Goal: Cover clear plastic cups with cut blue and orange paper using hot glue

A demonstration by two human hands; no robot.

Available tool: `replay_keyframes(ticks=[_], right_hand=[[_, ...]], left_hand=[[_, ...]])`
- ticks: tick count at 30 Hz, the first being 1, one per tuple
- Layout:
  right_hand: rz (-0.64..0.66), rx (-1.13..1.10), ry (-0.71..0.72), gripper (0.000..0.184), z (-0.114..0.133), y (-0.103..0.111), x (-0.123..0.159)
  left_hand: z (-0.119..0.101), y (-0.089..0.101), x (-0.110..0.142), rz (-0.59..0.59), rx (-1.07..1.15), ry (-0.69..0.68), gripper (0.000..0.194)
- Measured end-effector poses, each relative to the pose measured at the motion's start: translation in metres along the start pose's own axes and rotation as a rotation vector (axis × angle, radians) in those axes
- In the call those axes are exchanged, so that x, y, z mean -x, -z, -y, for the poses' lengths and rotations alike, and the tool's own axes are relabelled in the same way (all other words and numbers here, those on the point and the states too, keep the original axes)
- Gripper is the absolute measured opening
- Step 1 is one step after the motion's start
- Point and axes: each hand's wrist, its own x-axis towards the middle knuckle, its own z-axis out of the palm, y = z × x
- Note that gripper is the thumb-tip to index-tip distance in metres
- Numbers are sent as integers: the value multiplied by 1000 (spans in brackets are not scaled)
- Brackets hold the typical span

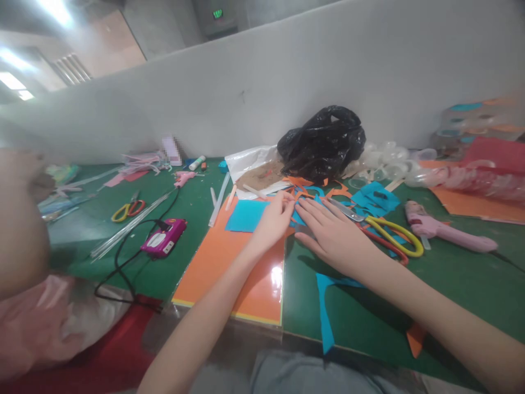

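Observation:
My left hand (275, 218) has its fingertips pinched together at the edge of a heap of blue and orange paper scraps (310, 191); what lies between them, if anything, is too small to make out. Beside it my right hand (328, 227) lies flat over the scraps, fingers stretched out, its fingertips close to the left ones. A blue paper piece (245, 215) rests left of my left hand on the orange sheets (229, 262). Scissors with yellow and red handles (394, 232) lie just beyond my right wrist, blades towards the hand.
A black plastic bag (324, 142) stands against the grey partition (205, 104). At right are a pink glue gun (451, 227) and clear plastic cups (385, 158). Left are a purple power strip (164, 238), a second pair of scissors (128, 210) and another person's arm (22, 230).

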Motion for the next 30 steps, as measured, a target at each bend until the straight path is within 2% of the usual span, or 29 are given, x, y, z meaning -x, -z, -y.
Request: replay_keyframes(ticks=[12, 17, 21, 25, 30], right_hand=[[-18, -12, -1, 62, -1, 2, -1], [-104, -68, -96, 60, -9, 11, -6], [-140, -103, -140, 58, -14, 15, -7], [-89, -84, -78, 58, -8, 11, -5], [-22, -58, -35, 62, 1, 2, -1]], left_hand=[[2, 0, -1, -1, 9, 1, 5], [2, 1, 1, 1, -7, -47, 12], [0, 0, 2, -64, -61, -118, 21], [-5, -1, 1, -135, -27, -127, 25], [-6, -1, 0, -250, -60, -200, 24]])
